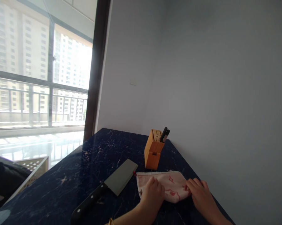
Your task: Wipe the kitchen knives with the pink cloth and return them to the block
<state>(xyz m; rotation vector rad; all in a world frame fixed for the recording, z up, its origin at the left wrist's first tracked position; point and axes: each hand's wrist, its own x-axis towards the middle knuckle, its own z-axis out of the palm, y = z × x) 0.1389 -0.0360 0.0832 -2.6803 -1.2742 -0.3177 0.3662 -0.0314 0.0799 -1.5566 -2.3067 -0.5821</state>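
A white cloth (172, 184) with red figures and a reddish border lies over the dark table in front of me. My left hand (153, 193) is closed on its left part, fingers curled. At the cloth's right end, my right hand (199, 191) pinches the edge. A small red tip (134, 172) shows by the upper left corner of the cloth; what it belongs to is hidden. Left of the cloth, a cleaver (122, 175) lies flat, its black handle towards me. Just beyond the cloth stands a wooden knife block (152, 153) with black-handled tools (164, 134) in its top.
The dark blue marbled table (117, 142) runs away from me, with a grey wall (213, 93) along its right side. At the lower left are a perforated chair (33, 173) and a black item (6, 175). A large window (37, 78) is beyond.
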